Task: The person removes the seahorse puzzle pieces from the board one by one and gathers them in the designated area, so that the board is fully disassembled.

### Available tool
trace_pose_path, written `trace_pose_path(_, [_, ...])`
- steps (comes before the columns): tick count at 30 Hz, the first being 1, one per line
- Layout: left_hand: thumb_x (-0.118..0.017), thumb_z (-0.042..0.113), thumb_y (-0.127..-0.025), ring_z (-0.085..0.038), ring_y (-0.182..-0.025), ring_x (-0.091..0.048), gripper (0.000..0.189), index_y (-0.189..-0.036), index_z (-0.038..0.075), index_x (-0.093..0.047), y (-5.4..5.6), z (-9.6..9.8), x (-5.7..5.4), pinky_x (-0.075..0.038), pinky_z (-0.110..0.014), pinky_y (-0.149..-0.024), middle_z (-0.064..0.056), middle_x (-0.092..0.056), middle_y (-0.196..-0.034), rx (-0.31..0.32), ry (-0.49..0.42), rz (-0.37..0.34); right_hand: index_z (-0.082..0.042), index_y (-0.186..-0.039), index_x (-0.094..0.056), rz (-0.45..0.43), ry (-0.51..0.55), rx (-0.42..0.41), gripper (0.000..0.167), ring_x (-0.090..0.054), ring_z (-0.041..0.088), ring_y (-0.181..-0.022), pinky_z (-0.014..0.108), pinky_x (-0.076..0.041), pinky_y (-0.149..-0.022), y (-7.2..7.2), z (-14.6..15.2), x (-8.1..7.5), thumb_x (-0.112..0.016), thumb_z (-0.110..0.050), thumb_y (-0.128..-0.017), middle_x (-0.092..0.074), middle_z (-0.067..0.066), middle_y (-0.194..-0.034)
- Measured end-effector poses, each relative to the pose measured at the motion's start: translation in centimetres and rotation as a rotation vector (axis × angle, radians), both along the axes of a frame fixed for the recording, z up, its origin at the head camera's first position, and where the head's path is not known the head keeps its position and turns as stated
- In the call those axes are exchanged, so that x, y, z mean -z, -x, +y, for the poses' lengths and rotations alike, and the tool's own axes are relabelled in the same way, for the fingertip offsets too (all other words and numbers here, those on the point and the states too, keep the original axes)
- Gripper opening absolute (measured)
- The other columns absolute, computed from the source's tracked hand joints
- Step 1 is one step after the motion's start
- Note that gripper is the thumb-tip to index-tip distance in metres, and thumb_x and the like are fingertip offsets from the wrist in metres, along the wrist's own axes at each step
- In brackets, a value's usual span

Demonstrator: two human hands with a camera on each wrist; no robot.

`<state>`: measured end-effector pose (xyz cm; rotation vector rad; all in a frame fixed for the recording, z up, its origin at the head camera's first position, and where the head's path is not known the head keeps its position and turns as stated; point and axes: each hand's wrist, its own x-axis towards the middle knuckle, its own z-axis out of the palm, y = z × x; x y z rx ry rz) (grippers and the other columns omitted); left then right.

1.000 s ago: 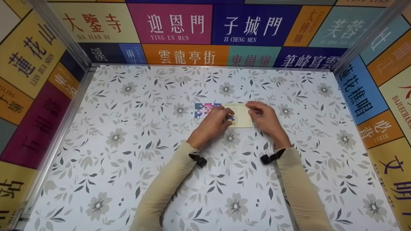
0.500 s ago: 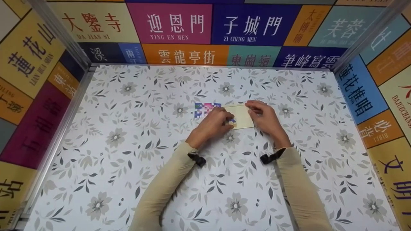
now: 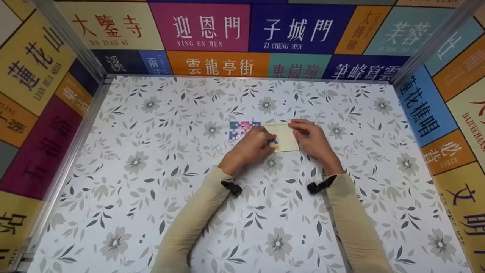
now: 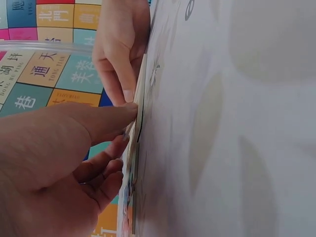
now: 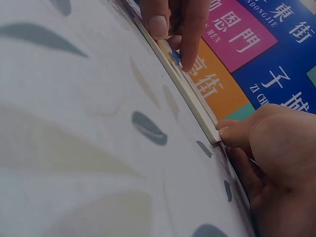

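Observation:
A thin cream puzzle board [image 3: 288, 138] lies on the table between the two hands, its raised rim visible in the right wrist view. My right hand [image 3: 311, 137] holds its right end, thumb and fingers at the far corner. My left hand [image 3: 252, 146] is over its left part, with thumb and index finger pinching a small blue-and-yellow puzzle piece [image 5: 175, 55] at the board; the fingers cover much of it. To the left lies a patch of joined jigsaw pieces [image 3: 235, 131] in blue, pink and white, partly hidden by my left hand.
A white table [image 3: 151, 212] with a grey flower and leaf print extends around the hands. Colourful panels with Chinese lettering [image 3: 212, 28] stand along the back and both sides. Each wrist wears a black camera strap [image 3: 232, 187].
The board has turned slightly, its left end shifting a little left and down. My left thumb and index finger have come closer together. My right hand stays at the board's corner.

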<state>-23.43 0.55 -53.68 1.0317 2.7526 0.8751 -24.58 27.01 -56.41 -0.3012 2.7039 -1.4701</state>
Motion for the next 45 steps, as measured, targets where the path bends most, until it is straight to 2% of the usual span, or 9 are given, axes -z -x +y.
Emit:
trace_pose_path(9, [-0.071,0.02,-0.104,-0.033,-0.118,-0.064,0.042,-0.142,0.003,-0.07,0.0,-0.2,-0.1,-0.049,-0.045,-0.108,-0.017,-0.073,-0.124,0.016,-0.004,0.0,-0.007,-0.14,-0.073,0.025,-0.017,0.004,0.033,-0.064,0.029,-0.136,0.011,-0.047,-0.099,0.0,-0.1,-0.2,-0.063,-0.012,-0.109,-0.061,0.008,-0.156])
trace_pose_path(14, [-0.069,0.017,-0.105,-0.035,-0.12,-0.063,0.041,-0.143,0.001,-0.068,0.5,-1.0,-0.5,-0.049,-0.046,-0.11,-0.019,-0.072,-0.126,0.001,-0.049,0.002,-0.006,-0.139,-0.073,0.028,-0.017,0.017,0.032,-0.064,0.031,-0.136,0.022,-0.051,-0.105,0.0,-0.1,-0.1,-0.064,-0.011,-0.109,-0.062,0.01,-0.155])
trace_pose_path(17, [-0.069,0.018,-0.107,-0.034,-0.12,-0.063,0.041,-0.144,0.001,-0.068,0.7,-1.9,-0.8,-0.05,-0.047,-0.109,-0.019,-0.071,-0.128,0.003,-0.077,-0.01,-0.006,-0.139,-0.073,0.032,-0.012,0.016,0.032,-0.064,0.031,-0.136,0.027,-0.052,-0.108,0.0,-0.1,0.1,-0.063,-0.011,-0.109,-0.062,0.011,-0.155])
trace_pose_path(22, [-0.07,0.025,-0.107,-0.034,-0.121,-0.061,0.044,-0.145,0.003,-0.067,0.6,-3.9,-1.1,-0.05,-0.048,-0.108,-0.017,-0.068,-0.134,0.008,-0.099,-0.033,-0.008,-0.138,-0.074,0.039,0.004,0.027,0.031,-0.064,0.029,-0.136,0.016,-0.05,-0.104,0.0,-0.1,0.4,-0.064,-0.012,-0.108,-0.063,0.009,-0.154])
trace_pose_path(28, [-0.074,0.024,-0.104,-0.031,-0.119,-0.061,0.043,-0.142,0.005,-0.069,0.2,-6.5,-1.0,-0.052,-0.044,-0.106,-0.015,-0.067,-0.13,-0.024,-0.098,-0.066,-0.006,-0.137,-0.074,0.034,0.042,0.027,0.031,-0.064,0.028,-0.136,0.035,-0.053,-0.112,0.1,-0.1,0.4,-0.064,-0.012,-0.109,-0.062,0.01,-0.154])
trace_pose_path(30, [-0.076,0.023,-0.103,-0.029,-0.119,-0.061,0.043,-0.141,0.005,-0.07,0.1,-7.3,-0.9,-0.052,-0.043,-0.107,-0.014,-0.068,-0.128,-0.028,-0.094,-0.075,-0.005,-0.137,-0.074,0.032,0.049,0.024,0.031,-0.064,0.029,-0.136,0.037,-0.052,-0.113,0.0,-0.1,0.3,-0.064,-0.013,-0.109,-0.062,0.011,-0.154])
trace_pose_path(33, [-0.077,0.024,-0.102,-0.03,-0.119,-0.062,0.041,-0.138,0.005,-0.072,-0.1,-8.5,-0.8,-0.052,-0.044,-0.107,-0.014,-0.07,-0.125,-0.022,-0.082,-0.068,-0.004,-0.136,-0.074,0.037,0.053,0.019,0.03,-0.064,0.03,-0.135,0.035,-0.053,-0.113,0.0,0.0,0.3,-0.064,-0.013,-0.109,-0.062,0.013,-0.154])
trace_pose_path(38, [-0.078,0.023,-0.101,-0.032,-0.126,-0.063,0.041,-0.138,0.006,-0.072,-0.5,-10.0,-0.6,-0.051,-0.047,-0.111,-0.014,-0.07,-0.132,-0.03,-0.063,-0.075,-0.004,-0.133,-0.075,0.049,0.05,0.022,0.028,-0.066,0.029,-0.133,0.025,-0.053,-0.108,0.0,0.2,0.3,-0.065,-0.012,-0.108,-0.063,0.012,-0.152])
trace_pose_path(45, [-0.082,0.016,-0.097,-0.033,-0.105,-0.067,0.038,-0.131,0.001,-0.075,-0.4,-11.5,-0.3,-0.055,-0.045,-0.096,-0.017,-0.073,-0.113,-0.029,-0.069,-0.049,-0.005,-0.129,-0.076,0.044,0.053,0.029,0.025,-0.066,0.028,-0.132,0.019,-0.052,-0.105,0.0,0.2,0.2,-0.066,-0.012,-0.108,-0.064,0.012,-0.151])
